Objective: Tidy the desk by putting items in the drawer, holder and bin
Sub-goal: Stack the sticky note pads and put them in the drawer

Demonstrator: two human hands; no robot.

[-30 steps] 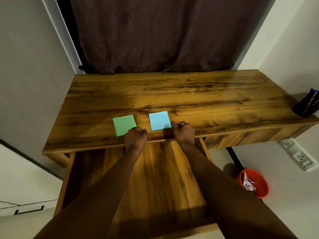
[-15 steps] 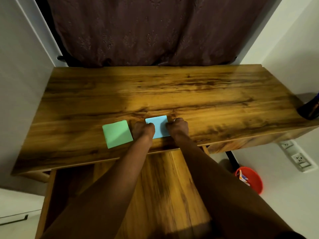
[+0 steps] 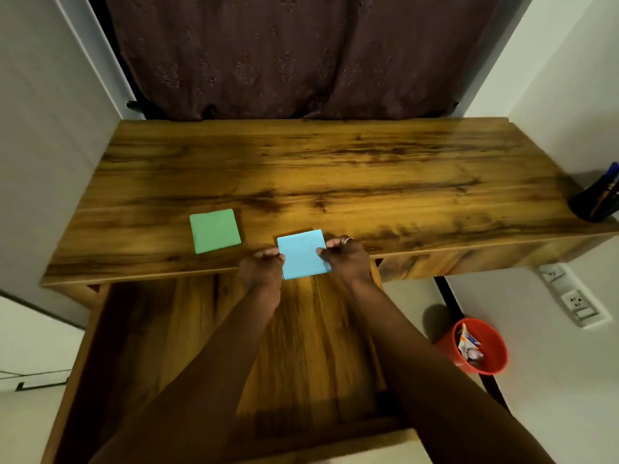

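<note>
Pinching the blue paper pad [image 3: 303,254] by its side edges, the left hand [image 3: 263,267] and the right hand [image 3: 345,259] hold it between them at the front edge of the counter [image 3: 335,182], its near end over the open drawer [image 3: 301,346]. A green pad [image 3: 215,231] lies flat on the counter just beyond and left of the left hand, untouched. Well to the right of the right hand stand a dark pen holder [image 3: 586,205] at the counter's end and, down on the floor, a red bin [image 3: 495,360] holding scraps.
</note>
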